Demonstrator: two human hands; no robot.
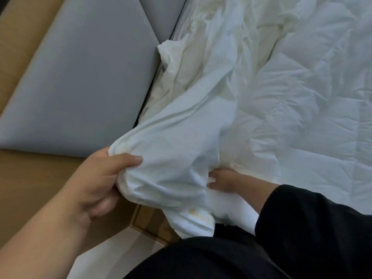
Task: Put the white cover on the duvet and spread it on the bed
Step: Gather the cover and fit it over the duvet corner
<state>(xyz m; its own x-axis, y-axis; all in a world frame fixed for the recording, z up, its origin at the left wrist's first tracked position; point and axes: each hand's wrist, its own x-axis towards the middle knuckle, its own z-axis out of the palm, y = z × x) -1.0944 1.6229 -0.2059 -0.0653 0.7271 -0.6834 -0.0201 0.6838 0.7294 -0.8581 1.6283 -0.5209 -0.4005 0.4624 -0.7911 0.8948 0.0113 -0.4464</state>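
Item: white cover (177, 141), thin wrinkled cotton, bunched along the near left edge of the bed beside the grey padded headboard (84, 77), one corner lifted off the mattress. Item: duvet (302, 117), quilted, puffy, lying rumpled over the right part of the bed, touching the cover along a long fold. Left hand (100, 184): fingers and thumb curled round the bunched cover corner, gripping it from outside. Right hand (223, 179): black sleeve (314, 228), fingers pushed in under the cover's fold; whether they pinch the duvet or only cloth cannot be told, as the fingertips are hidden. Step judged in hand: seating a duvet corner into the cover corner. Handling note: the inner hand should carry the duvet's corner fully into the cover's seam point, the outer hand then pinching both layers together through the cloth before any shaking out. Risk: slack cotton slipping, leaving the corner empty. Wooden surround (30, 178) lies below the headboard.
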